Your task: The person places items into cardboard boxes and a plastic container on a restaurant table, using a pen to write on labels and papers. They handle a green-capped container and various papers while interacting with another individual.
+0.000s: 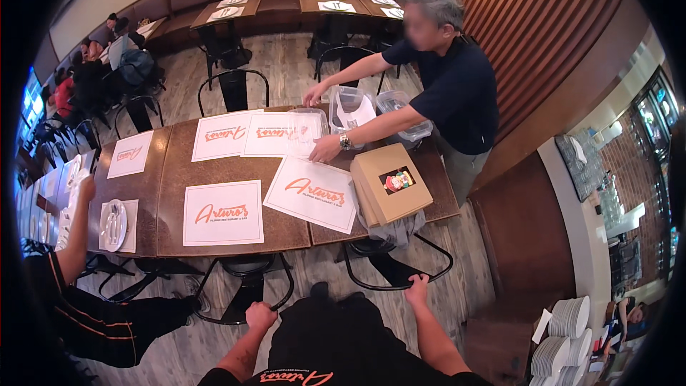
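My left hand (261,314) is closed around the top rail of a black metal chair (247,297) at the near side of the long brown table (236,257). To the right, my right hand (417,289) grips the back rail of a second black chair (391,269). White placemats (223,213) with orange lettering lie beyond the chairs; another placemat (311,194) sits at an angle. Across the table, a person in a dark shirt (457,86) has both hands at a clear plastic lid or container (309,133).
A brown cardboard box (391,186) stands at the table's right end, near clear plastic bins (351,109). Another person's arm (77,221) reaches over the table at left, near a plate with cutlery (113,226). Stacked white plates (569,317) stand at lower right.
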The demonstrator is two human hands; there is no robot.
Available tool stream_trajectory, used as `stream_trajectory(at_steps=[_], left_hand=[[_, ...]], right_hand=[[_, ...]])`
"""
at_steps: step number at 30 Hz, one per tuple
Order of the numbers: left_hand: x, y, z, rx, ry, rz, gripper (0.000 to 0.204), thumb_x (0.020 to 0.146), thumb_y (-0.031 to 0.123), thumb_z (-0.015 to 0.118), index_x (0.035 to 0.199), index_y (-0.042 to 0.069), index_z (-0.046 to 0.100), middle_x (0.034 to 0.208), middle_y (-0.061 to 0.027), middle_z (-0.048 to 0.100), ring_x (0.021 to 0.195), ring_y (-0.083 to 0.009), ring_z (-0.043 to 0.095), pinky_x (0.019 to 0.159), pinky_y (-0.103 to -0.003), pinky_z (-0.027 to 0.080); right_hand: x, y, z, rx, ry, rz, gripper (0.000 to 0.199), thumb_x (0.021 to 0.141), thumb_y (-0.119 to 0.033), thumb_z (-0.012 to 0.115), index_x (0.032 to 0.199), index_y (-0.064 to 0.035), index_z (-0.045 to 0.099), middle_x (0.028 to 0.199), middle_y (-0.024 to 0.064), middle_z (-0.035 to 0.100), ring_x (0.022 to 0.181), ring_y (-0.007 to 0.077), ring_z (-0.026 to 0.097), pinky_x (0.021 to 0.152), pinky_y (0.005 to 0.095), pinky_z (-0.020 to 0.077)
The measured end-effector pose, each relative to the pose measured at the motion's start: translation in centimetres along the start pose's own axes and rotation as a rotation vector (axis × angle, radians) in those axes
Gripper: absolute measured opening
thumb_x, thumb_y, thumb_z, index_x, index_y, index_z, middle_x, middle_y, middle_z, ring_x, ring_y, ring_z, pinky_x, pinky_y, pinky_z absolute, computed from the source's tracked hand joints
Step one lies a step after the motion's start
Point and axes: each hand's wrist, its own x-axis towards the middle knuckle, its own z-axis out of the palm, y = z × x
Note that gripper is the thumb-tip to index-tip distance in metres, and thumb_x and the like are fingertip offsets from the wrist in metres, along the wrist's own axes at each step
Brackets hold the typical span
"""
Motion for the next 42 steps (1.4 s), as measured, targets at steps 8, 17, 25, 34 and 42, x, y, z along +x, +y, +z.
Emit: stream_trajectory(at_steps=[8,17,25,34,42], left_hand=[[0.2,-0.5,0.4,0.028,0.004,0.020,0.023,0.066,0.031,0.061,0.072,0.011,0.071,0.077,-0.0076,0.067,0.082,-0.0262,0.063,0.070,-0.038,0.053],[0.0,0.8,-1.3,0.043,-0.052,-0.057,0.024,0.068,0.032,0.061,0.076,0.013,0.072,0.081,-0.0066,0.067,0.086,-0.0249,0.063,0.073,-0.038,0.052],[0.0,0.7,-1.3,0.056,-0.081,-0.037,0.024,0.069,0.032,0.061,0.079,0.014,0.072,0.084,-0.0058,0.068,0.089,-0.0241,0.062,0.075,-0.037,0.052],[-0.1,0.7,-1.2,0.054,-0.076,-0.048,0.025,0.068,0.032,0.061,0.079,0.012,0.072,0.083,-0.0070,0.068,0.088,-0.0244,0.063,0.075,-0.037,0.052],[-0.1,0.5,-1.2,0.049,-0.084,-0.058,0.026,0.067,0.031,0.060,0.079,0.011,0.072,0.084,-0.0074,0.068,0.089,-0.0249,0.063,0.075,-0.037,0.052]], right_hand=[[-0.1,-0.3,0.1,-0.019,0.038,-0.038,0.035,0.061,0.006,0.062,0.092,-0.0105,0.057,0.121,0.0181,0.043,0.099,0.0394,0.054,0.083,0.0423,0.0459],[-0.1,-0.3,-0.2,-0.026,0.027,-0.038,0.034,0.063,0.006,0.061,0.092,-0.0103,0.057,0.121,0.0184,0.042,0.100,0.0398,0.054,0.083,0.0422,0.0454],[-0.3,-0.6,-0.8,-0.009,-0.001,-0.018,0.032,0.063,0.006,0.060,0.091,-0.0102,0.058,0.119,0.0183,0.042,0.101,0.0403,0.052,0.085,0.0414,0.0449],[-0.1,-0.4,-0.5,-0.040,-0.013,-0.005,0.035,0.063,0.005,0.064,0.093,-0.0103,0.057,0.125,0.0179,0.041,0.103,0.0394,0.053,0.086,0.0414,0.0450],[-0.1,-0.4,-0.5,-0.037,-0.039,0.006,0.036,0.061,0.004,0.065,0.093,-0.0103,0.057,0.124,0.0174,0.042,0.103,0.0383,0.053,0.086,0.0408,0.0453]])
